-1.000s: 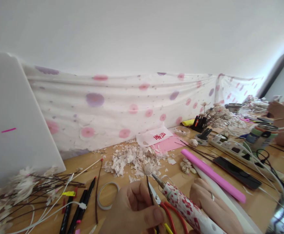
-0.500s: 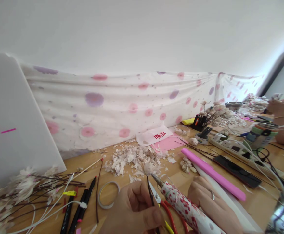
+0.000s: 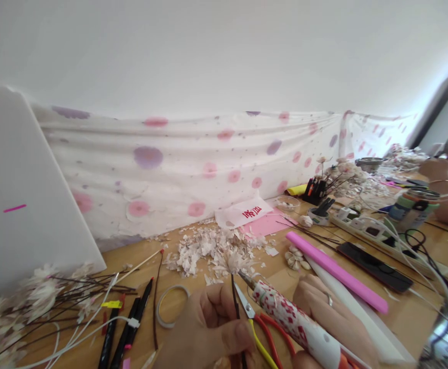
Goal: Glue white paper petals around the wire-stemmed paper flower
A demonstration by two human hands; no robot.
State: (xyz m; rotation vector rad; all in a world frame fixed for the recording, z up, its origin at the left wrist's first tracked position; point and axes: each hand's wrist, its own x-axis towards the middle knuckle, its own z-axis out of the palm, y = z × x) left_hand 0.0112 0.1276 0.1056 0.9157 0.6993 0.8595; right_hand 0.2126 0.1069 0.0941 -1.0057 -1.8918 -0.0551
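Between the thumb and fingers of my left hand (image 3: 212, 328) stands a thin dark stem (image 3: 235, 294), roughly upright. A pale, papery-petalled flower (image 3: 231, 262) tops it. My right hand (image 3: 326, 312) is closed around a glue gun (image 3: 285, 310) wrapped in white and red patterned material. Its metal nozzle (image 3: 247, 280) points up and left, close beside the base of the flower; whether they touch I cannot tell. Scissors (image 3: 264, 333) with red and yellow handles lie between my hands, partly hidden. Behind the flower spreads a heap of pale petals (image 3: 204, 251).
On the left are finished flowers (image 3: 39, 292), black pens (image 3: 110, 333) and a tape roll (image 3: 161, 307). Rightward lie a pink roll (image 3: 335, 269), a phone (image 3: 375, 266), a power strip (image 3: 381, 241) with cables, and a jar (image 3: 412, 207). Another person's hands (image 3: 443, 171) hold scissors at far right.
My right hand and the glue gun have shifted slightly left, and more of the red scissor handles shows. The stem stays in my left hand. Scissors now show in the other person's raised hands.
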